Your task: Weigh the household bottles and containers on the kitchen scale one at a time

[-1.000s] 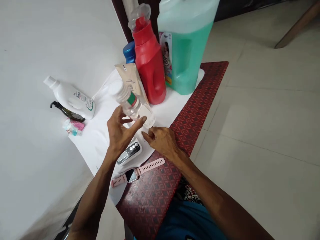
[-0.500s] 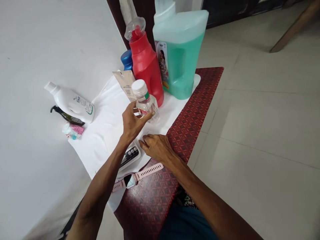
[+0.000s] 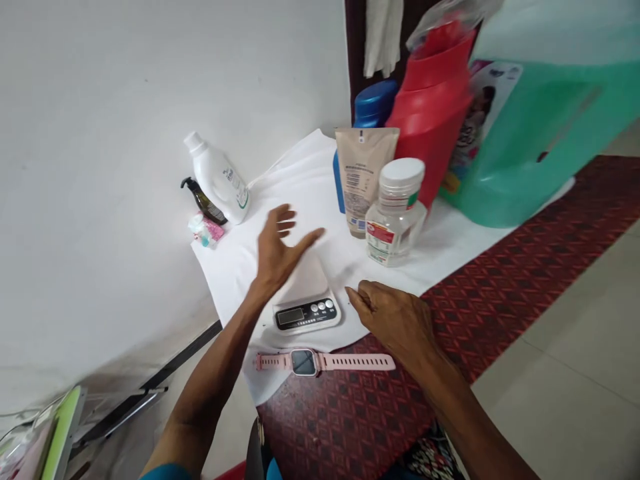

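My left hand [image 3: 283, 250] is held over the white kitchen scale [image 3: 307, 313], its fingers and thumb spread, with nothing between them. The scale has a dark display and round buttons at its front, and the hand partly covers its pale platform. My right hand [image 3: 393, 317] rests in a loose fist to the right of the scale; no object shows in it. Behind that fist stands a clear plastic bottle [image 3: 393, 230] with a white cap, upright and apart from both hands. A pink-strapped watch [image 3: 304, 362] lies in front of the scale.
A beige tube [image 3: 365, 167], a blue bottle [image 3: 375, 103], a red bottle [image 3: 435, 100] and a large green-liquid jug [image 3: 530, 153] stand at the back right. A white bottle [image 3: 223, 177], a dark pump bottle [image 3: 207, 203] and a pink packet [image 3: 210, 230] lie by the wall.
My left hand has let go of the clear bottle and moved left of it. The bottle now stands beside the beige tube. The view has turned left; my right hand stays curled.
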A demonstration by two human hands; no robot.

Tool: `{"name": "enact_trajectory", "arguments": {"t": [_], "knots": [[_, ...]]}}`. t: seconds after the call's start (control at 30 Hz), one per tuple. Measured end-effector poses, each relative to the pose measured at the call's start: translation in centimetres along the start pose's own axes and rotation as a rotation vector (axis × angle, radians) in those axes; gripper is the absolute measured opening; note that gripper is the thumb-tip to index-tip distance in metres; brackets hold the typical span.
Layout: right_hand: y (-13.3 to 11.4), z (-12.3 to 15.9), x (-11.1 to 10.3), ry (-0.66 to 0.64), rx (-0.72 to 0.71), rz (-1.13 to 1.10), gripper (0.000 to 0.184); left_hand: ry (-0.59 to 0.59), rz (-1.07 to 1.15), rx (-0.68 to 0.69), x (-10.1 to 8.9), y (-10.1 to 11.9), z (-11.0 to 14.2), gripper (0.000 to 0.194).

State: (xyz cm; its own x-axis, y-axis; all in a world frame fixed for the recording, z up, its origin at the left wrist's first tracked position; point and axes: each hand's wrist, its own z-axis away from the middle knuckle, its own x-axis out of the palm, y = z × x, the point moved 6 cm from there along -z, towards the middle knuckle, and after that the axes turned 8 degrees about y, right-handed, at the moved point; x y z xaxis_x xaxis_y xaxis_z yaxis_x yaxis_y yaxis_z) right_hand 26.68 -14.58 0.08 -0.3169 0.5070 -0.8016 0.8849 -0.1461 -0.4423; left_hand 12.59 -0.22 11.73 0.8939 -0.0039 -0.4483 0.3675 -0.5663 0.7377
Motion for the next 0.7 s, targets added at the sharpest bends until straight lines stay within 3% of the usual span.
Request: {"name": "enact_trajectory", "arguments": {"t": [0.07,0.13,0.2,0.27,0.33,0.4,0.57,0.7], "knots": [[0.2,0.2,0.2,0.047,-0.01,-0.003,0.039,0.247,-0.144,0.029,-6.2,-2.7,-1.3,0.069],[0.4,0.3,0.4,0.084,-0.025,0.002,0.042,0.515,-0.342,0.051,-12.3,-5.7,-2.3,0.074],[0.5,0.3,0.4,0.115,-0.041,0.008,0.045,0.649,-0.531,-0.008,-16.8,-9.0,-3.4,0.091],[0.5,0.3,0.5,0.139,-0.06,0.014,0.046,0.675,-0.638,-0.174,-19.6,-12.7,-4.4,0.105],[0.6,0.4,0.5,0.159,-0.075,0.026,0.048,0.613,-0.651,-0.358,-20.7,-16.2,-5.2,0.116],[0.6,0.4,0.6,0.173,-0.079,0.046,0.05,0.532,-0.612,-0.462,-20.5,-18.9,-6.0,0.12],[0.4,0.5,0.5,0.224,-0.096,0.09,0.054,0.468,-0.542,-0.481,-19.1,-22.8,-7.9,0.099],[0.0,0.4,0.1,0.26,-0.16,0.097,0.054,0.496,-0.559,-0.482,-18.7,-24.3,-9.1,0.105]]}}
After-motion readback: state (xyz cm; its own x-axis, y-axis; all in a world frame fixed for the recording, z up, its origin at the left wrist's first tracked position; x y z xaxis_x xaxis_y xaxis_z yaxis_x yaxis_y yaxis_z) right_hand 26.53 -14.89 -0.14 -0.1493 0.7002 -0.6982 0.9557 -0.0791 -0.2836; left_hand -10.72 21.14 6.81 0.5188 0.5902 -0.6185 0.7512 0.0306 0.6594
